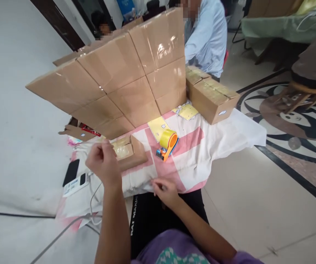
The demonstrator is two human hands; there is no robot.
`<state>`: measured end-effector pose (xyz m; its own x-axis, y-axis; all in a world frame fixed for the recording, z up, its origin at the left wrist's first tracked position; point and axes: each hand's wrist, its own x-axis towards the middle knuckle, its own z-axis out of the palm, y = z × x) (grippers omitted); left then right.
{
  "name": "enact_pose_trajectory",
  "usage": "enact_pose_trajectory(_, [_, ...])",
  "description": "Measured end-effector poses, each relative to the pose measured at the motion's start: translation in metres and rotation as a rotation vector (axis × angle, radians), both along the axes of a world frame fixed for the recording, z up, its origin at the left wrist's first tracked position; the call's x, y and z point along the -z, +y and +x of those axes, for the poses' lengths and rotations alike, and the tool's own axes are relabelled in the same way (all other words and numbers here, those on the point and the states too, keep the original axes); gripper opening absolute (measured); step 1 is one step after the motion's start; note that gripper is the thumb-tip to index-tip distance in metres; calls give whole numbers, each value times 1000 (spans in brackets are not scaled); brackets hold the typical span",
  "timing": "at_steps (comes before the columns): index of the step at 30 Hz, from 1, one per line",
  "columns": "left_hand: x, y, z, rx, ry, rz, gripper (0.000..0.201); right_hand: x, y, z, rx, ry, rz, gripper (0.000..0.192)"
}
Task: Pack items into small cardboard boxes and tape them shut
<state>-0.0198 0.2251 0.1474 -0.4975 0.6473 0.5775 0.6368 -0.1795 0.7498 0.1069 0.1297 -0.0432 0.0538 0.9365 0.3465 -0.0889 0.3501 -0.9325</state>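
My left hand [103,157] is raised with its fingers curled closed, just left of a small taped cardboard box [133,157]. Whatever is inside those fingers, if anything, is hidden. Low at the table's front edge is my right hand [166,191], its fingers curled in with thumb and forefinger near each other. No object shows in it. Beyond it, an orange and blue tape dispenser [167,145] with a yellow roll lies on the pink and white cloth [193,141]. The small box sits on the cloth between my left hand and the dispenser.
Stacked cardboard boxes [130,77] form a wall across the table. A long taped box [215,97] stands right, an open box [78,130] left. Yellow sheets [187,111], a phone [71,172], a power strip [77,184] and cables lie about. A person in light blue [209,36] sits behind.
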Motion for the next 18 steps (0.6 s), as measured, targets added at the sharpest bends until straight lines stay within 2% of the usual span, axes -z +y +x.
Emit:
enact_pose_trajectory(2, [14, -42, -13, 83, -13, -103, 36, -20, 20, -1, 53, -21, 80, 19])
enact_pose_trajectory(3, [21, -58, -17, 150, -18, -218, 34, -28, 28, 0, 73, -53, 156, 19])
enact_pose_trajectory(5, [32, -81, -24, 293, -54, -505, 34, -39, 40, 4, 78, -128, 361, 18])
enact_pose_trajectory(7, [39, -94, -28, 433, -156, -737, 39, -46, 44, 9, 50, -214, 570, 19])
enact_pose_trajectory(9, [41, -100, -31, 523, -275, -825, 44, -51, 43, 13, 8, -308, 716, 23])
enact_pose_trajectory(11, [41, -103, -34, 557, -335, -812, 43, -56, 40, 14, -17, -373, 773, 27])
enact_pose_trajectory(13, [40, -104, -36, 557, -314, -764, 38, -61, 34, 12, -21, -357, 710, 30])
enact_pose_trajectory(18, [35, -109, -35, 433, -63, -634, 35, -79, 14, -3, -106, -82, 194, 17])
